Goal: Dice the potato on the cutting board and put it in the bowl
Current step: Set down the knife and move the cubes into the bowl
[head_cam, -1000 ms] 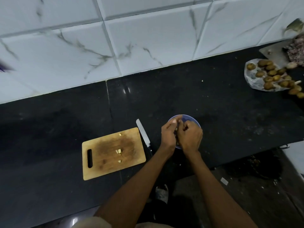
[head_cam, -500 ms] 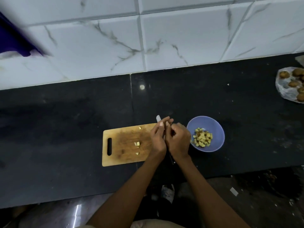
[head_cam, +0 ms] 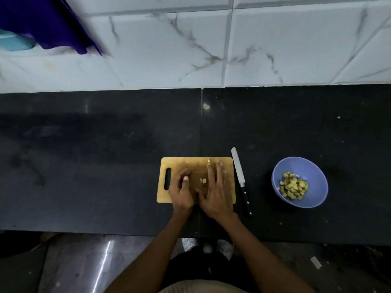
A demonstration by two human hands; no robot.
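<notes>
A wooden cutting board lies on the black counter. A few small potato pieces sit near its middle, and one more piece lies at its far edge. My left hand rests on the board with fingers curled, just left of the pieces. My right hand lies flat with fingers spread, just right of them. Neither hand holds anything. A blue bowl with several diced potato cubes stands to the right.
A knife lies on the counter between the board and the bowl, blade pointing away, black handle toward me. A white tiled wall runs along the back. Purple cloth hangs at the upper left. The counter's front edge lies near my forearms.
Both hands moved left from over the bowl to the cutting board and came apart around the leftover pieces. The view shifted left, so the potato bag at the right left the frame.
</notes>
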